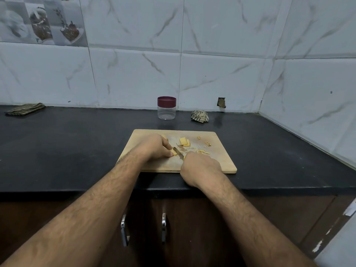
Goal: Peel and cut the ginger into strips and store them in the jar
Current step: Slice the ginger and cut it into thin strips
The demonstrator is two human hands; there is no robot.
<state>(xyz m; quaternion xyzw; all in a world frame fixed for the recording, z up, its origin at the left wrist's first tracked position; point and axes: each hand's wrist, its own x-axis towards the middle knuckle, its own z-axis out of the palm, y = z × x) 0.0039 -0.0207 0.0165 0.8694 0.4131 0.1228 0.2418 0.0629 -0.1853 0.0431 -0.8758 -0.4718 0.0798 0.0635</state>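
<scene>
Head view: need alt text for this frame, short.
A person's left hand steadies a piece of yellow ginger on a rectangular wooden cutting board while the right hand slices it with a small knife. Cut yellow ginger slices lie further back on the board, and a clear plastic jar with a maroon lid stands closed on the black countertop behind.

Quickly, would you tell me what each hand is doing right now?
Left hand: closed, pinning a ginger piece on the cutting board.
Right hand: closed on the knife.
</scene>
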